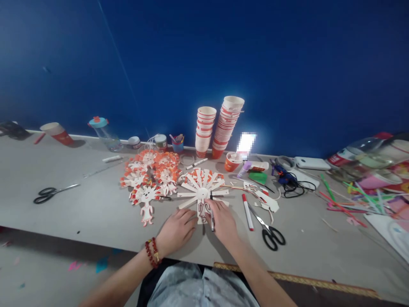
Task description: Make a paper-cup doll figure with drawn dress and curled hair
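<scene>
Pinching a pen [212,222], my right hand [223,221] touches the paper cutout [202,193]. My left hand [177,231] lies flat beside it, fingers loosely together.

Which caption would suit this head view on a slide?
Hands and a pen at a fanned paper cutout, with orange-and-white figures alongside.
</scene>
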The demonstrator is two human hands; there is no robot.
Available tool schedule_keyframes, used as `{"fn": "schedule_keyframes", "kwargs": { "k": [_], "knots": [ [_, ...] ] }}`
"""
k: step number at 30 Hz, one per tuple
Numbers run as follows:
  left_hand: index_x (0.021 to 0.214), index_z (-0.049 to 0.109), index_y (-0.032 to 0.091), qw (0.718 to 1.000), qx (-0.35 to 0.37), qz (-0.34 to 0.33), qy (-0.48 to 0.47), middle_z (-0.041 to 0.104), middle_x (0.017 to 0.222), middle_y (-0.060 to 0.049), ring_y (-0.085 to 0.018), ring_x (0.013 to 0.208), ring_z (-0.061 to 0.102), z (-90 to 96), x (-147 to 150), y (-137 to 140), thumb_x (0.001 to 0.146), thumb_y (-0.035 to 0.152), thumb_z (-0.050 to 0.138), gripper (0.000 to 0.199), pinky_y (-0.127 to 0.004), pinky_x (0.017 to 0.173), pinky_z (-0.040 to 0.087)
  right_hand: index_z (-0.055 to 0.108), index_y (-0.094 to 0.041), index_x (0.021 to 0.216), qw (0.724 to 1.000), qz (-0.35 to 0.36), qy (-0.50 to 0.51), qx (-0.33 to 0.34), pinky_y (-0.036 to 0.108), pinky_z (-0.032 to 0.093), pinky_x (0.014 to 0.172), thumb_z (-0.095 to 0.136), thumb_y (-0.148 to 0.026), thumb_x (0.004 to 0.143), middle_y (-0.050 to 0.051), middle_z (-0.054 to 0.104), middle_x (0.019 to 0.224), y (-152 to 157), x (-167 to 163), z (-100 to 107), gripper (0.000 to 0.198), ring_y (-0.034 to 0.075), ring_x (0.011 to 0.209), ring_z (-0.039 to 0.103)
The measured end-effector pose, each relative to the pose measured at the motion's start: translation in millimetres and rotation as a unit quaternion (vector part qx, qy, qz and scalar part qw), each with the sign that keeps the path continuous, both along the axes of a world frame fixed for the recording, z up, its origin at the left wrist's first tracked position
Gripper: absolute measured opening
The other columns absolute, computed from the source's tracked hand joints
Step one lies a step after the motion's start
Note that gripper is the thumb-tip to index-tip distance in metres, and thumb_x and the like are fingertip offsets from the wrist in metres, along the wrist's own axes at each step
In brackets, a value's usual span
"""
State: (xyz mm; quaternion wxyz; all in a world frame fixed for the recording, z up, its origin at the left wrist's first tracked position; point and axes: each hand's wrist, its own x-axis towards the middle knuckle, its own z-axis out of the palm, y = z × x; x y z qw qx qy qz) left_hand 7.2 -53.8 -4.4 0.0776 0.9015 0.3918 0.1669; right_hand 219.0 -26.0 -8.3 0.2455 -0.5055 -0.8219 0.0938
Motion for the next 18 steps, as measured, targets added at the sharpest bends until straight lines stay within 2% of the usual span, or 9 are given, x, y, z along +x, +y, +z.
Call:
{"fn": "schedule_keyframes", "kwargs": {
  "k": [8,13,18],
  "knots": [
    [0.119,0.059,0.021,0.999,-0.027,0.007,-0.029,0.06,0.125,-0.009,-0.027,0.116,0.053,1.3,-1,1,0.094,0.021,0.049,0.027,-0.045,0.097,0.047,0.051,-0.021,0.124,0.999,0.007,0.047,-0.011,0.044,0.049,0.091,0.054,-0.014,0.088,0.011,0.065,0.113,-15,1,-2,0.037,0.028,0.105,0.059],
    [0.119,0.059,0.023,0.992,-0.071,0.027,-0.102,0.062,0.121,-0.007,-0.024,0.112,0.055,0.5,-1,3,0.096,0.025,0.047,0.025,-0.042,0.098,0.046,0.052,-0.023,0.123,0.997,0.007,0.066,-0.035,0.041,0.051,0.087,0.055,-0.012,0.089,0.009,0.065,0.109,-39,9,-4,0.036,0.026,0.101,0.061],
    [0.096,0.063,0.02,0.979,-0.086,0.097,-0.156,0.063,0.112,-0.007,-0.024,0.105,0.057,-1.4,10,4,0.095,0.031,0.052,0.015,-0.04,0.092,0.047,0.054,-0.024,0.119,0.995,0.032,0.088,-0.045,0.04,0.05,0.087,0.055,-0.011,0.089,0.007,0.066,0.107,-49,14,-9,0.033,0.026,0.101,0.06]
  ]
}}
